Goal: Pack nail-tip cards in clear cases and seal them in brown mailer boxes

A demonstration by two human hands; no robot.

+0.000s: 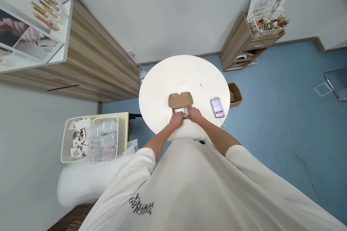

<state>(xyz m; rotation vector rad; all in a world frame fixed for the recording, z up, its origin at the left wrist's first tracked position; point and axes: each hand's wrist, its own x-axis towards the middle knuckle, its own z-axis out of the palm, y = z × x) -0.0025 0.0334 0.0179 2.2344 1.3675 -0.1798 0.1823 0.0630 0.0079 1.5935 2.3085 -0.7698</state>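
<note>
A small brown cardboard box (180, 100) lies on the round white table with its lid folded back, away from me. Inside it is white wrapped packing (179, 109); what that packing covers is hidden. My left hand (176, 120) is at the box's left front, its curled fingers on the white packing. At the right side, my right hand (194, 114) grips the box wall, with its fingertips near the lid hinge. Both hands are close together and partly cover the box's front.
On the round table (154, 90), a phone (217, 107) with a cable lies to the right. A cardboard bin (235, 95) stands on the floor beyond it. At left are white baskets (63, 144) of cards and clear packs, and a wooden cabinet (100, 50).
</note>
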